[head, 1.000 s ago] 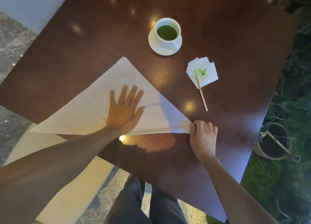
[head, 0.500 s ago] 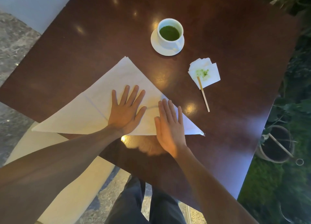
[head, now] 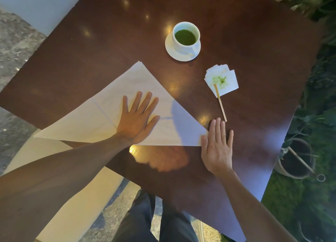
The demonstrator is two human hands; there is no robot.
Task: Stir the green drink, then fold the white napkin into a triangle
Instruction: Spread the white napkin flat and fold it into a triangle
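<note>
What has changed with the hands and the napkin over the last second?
The right hand left the napkin's right tip, swept flat to the middle beside the left hand, and has now slid back right to the tip, palm down, covering it. Nothing was picked up or let go. The left hand stayed flat on the white napkin, which remains a triangle. The cup, stir stick and stained small napkin have not moved.

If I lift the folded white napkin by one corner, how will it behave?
The white napkin looks thin and large, so it will likely droop and partly unfold. It probably slides easily on the glossy table. The left hand pressing flat suggests it shifts readily.
</note>
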